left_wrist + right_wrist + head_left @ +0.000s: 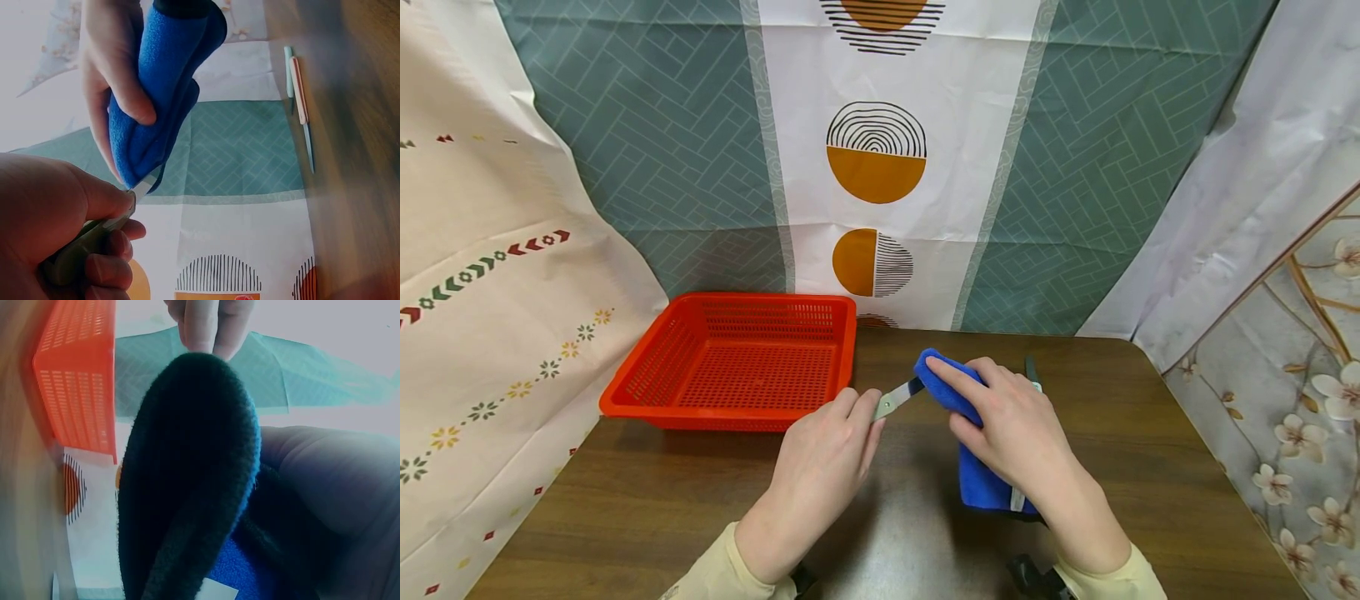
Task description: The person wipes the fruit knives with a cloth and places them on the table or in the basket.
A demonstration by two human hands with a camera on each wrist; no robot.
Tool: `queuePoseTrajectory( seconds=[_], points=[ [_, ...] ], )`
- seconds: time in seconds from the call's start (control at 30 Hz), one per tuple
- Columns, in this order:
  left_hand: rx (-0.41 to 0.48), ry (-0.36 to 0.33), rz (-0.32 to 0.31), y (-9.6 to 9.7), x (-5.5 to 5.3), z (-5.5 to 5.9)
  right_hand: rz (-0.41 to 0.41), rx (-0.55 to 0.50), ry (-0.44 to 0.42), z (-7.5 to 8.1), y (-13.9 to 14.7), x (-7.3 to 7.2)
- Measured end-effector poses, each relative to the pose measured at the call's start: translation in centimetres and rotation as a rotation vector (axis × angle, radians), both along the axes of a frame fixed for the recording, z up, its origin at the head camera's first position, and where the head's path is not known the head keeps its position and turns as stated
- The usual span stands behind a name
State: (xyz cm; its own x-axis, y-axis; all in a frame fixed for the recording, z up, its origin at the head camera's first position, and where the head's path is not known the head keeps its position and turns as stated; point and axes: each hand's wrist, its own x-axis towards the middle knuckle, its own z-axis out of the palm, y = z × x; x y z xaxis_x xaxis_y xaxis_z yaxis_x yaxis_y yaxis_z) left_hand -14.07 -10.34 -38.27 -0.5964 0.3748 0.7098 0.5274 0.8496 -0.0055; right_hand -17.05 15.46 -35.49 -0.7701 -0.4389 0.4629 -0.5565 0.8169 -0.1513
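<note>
The left hand is to the left of the blue cloth, back upward, its fingers curled into a grip. Its thumb lies nearly straight above them, the tip near the cloth's end. The left wrist rises from a pale sleeve, farther left of the cloth and nearer the body. The right hand holds the cloth from above, its index finger stretched toward the cloth's far end, its thumb pressed against one side. The right wrist slants in from the cloth's right.
</note>
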Motion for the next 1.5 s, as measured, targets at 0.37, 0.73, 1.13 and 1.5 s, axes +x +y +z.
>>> queuePoseTrajectory(
  seconds=[0.37,0.73,1.13,1.5],
  points=[
    [0.008,0.001,0.007,0.0,0.0,0.0,-0.055,0.001,-0.034,0.3,1.3,-0.6],
    [0.011,-0.006,0.015,-0.1,-0.1,-0.1,-0.032,-0.020,0.014,0.6,0.9,0.0],
    [0.001,-0.020,0.013,-0.1,-0.3,-0.1,0.101,0.002,0.063,0.4,-1.7,1.7],
    [-0.008,-0.031,0.014,-0.1,-0.2,-0.2,0.125,0.026,0.063,0.0,-2.7,2.1]
  ],
)
